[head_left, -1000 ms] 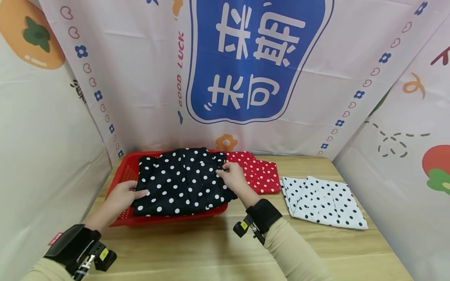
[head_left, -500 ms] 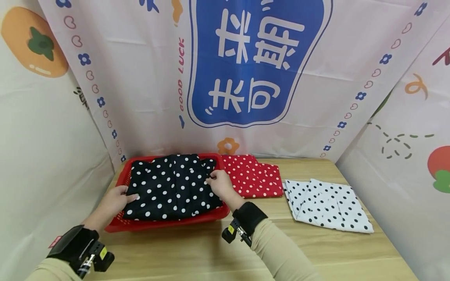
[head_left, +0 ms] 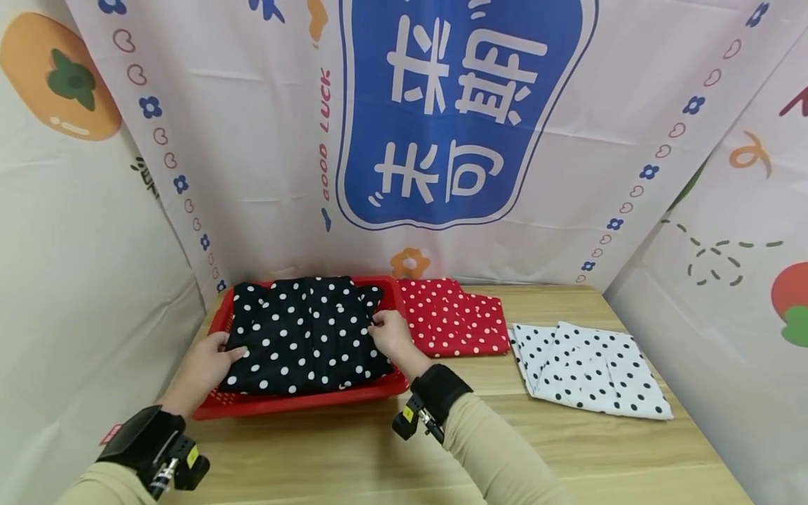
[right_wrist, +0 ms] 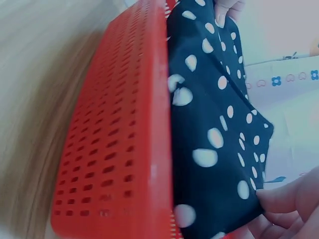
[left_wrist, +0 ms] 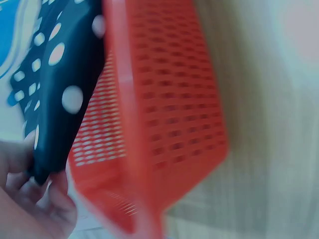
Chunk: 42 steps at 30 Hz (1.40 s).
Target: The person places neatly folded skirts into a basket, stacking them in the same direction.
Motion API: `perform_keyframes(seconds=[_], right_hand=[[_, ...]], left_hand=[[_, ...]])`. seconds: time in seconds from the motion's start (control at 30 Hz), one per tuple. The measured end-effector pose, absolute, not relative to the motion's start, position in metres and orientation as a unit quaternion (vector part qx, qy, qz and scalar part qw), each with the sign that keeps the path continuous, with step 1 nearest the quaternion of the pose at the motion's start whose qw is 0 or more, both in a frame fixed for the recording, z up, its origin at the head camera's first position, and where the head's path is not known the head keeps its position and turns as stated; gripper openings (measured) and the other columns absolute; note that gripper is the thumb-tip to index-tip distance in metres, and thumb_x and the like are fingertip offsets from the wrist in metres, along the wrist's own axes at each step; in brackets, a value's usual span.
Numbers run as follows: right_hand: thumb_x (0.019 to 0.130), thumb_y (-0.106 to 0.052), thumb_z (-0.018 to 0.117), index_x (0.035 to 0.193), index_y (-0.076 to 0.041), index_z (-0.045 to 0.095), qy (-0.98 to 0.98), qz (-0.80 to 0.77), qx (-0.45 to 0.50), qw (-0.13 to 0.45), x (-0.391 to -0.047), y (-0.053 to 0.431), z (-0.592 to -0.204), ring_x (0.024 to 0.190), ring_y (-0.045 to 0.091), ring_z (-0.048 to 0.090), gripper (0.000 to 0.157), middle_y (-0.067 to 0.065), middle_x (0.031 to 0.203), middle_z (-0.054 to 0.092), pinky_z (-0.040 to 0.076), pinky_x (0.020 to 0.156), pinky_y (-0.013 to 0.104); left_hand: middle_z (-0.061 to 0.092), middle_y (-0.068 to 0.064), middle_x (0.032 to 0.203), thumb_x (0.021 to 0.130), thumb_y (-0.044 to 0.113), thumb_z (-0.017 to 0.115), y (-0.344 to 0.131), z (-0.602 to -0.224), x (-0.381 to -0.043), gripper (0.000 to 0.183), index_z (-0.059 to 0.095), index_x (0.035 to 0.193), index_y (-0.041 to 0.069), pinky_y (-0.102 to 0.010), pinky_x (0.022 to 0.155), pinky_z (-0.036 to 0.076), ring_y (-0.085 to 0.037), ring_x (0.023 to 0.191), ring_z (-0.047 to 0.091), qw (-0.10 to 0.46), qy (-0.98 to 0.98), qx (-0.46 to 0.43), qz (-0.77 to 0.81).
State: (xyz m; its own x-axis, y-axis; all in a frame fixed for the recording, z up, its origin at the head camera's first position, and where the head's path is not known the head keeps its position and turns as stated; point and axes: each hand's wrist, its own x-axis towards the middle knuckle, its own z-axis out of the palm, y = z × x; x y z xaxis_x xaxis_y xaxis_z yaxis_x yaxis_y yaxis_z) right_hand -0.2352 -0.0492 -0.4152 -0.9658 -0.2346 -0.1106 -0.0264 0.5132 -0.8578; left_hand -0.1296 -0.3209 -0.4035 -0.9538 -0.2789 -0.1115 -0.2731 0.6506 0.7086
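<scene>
One creased black cloth with white polka dots (head_left: 303,337) is spread across the mouth of one rectangular red plastic basket with perforated walls (head_left: 303,405); whether its underside rests on the basket's floor cannot be told. Two bare hands hold it: the left hand's (head_left: 205,365) grip is closed on the left side, thumb on top, and the right hand's (head_left: 393,335) grip pinches the right side between thumb and fingers. Two more cloths lie to the right, one folded red cloth with white dots (head_left: 457,322) just beside the basket and one folded white cloth with black dots (head_left: 593,372) farther over, making three in all on a single pale wood-grain desk (head_left: 353,456). Two beige sleeves (head_left: 505,456) and two black wristbands (head_left: 440,389) show, each band bearing one small black camera (head_left: 191,464) with a yellow label; any print on those labels is too small to read, as is that on one red tag (head_left: 110,433) at the left band. On the white printed curtain (head_left: 271,126) behind, "GOOD LUCK" runs upward in red capitals, and one blue panel (head_left: 451,126) carries four large white characters turned sideways, 未来可期.
</scene>
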Motion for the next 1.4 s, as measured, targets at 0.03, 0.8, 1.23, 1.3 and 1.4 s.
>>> perform_keyframes(seconds=[0.03,0.8,1.23,1.3,1.4], right_hand=[[0.093,-0.001,0.060,0.119,0.005,0.064,0.867,-0.481,-0.079,0.105,-0.235,-0.050,-0.417,0.096,0.024,0.060,0.027,0.015,0.111,0.064,0.053,0.087,0.036],[0.091,0.002,0.061,0.113,0.002,0.070,0.908,-0.392,-0.135,0.054,-0.230,-0.059,-0.443,0.087,0.019,0.065,0.023,0.014,0.107,0.070,0.055,0.076,0.032],[0.089,0.007,0.060,0.096,0.002,0.073,0.907,-0.398,-0.122,0.060,-0.230,-0.062,-0.454,0.062,0.012,0.052,0.015,0.007,0.073,0.063,0.042,0.056,0.022],[0.089,0.008,0.059,0.093,0.003,0.071,0.907,-0.397,-0.117,0.070,-0.230,-0.062,-0.454,0.060,0.012,0.054,0.014,0.007,0.071,0.061,0.044,0.054,0.021],[0.088,0.009,0.057,0.095,0.003,0.067,0.905,-0.401,-0.107,0.093,-0.228,-0.063,-0.454,0.056,0.014,0.058,0.014,0.007,0.067,0.058,0.050,0.052,0.023]], left_hand=[[0.053,-0.031,0.102,0.098,0.007,0.053,-0.319,-0.407,-0.129,0.028,0.049,0.111,-0.017,-0.049,0.078,0.044,-0.040,0.089,0.049,0.014,-0.914,0.152,-0.375],[0.055,-0.036,0.113,0.096,0.007,0.055,-0.302,-0.445,-0.127,0.031,0.051,0.117,-0.015,-0.057,0.080,0.044,-0.044,0.093,0.055,0.072,-0.930,0.173,-0.317],[0.057,-0.032,0.103,0.095,0.005,0.056,-0.297,-0.453,-0.131,0.024,0.052,0.110,-0.013,-0.052,0.074,0.044,-0.040,0.087,0.054,0.073,-0.928,0.179,-0.319],[0.056,-0.033,0.103,0.096,0.004,0.055,-0.298,-0.453,-0.132,0.025,0.051,0.111,-0.015,-0.052,0.075,0.044,-0.040,0.087,0.054,0.064,-0.926,0.181,-0.324],[0.055,-0.034,0.105,0.096,0.003,0.053,-0.300,-0.454,-0.135,0.027,0.049,0.113,-0.018,-0.052,0.076,0.045,-0.042,0.088,0.054,0.050,-0.923,0.189,-0.330]])
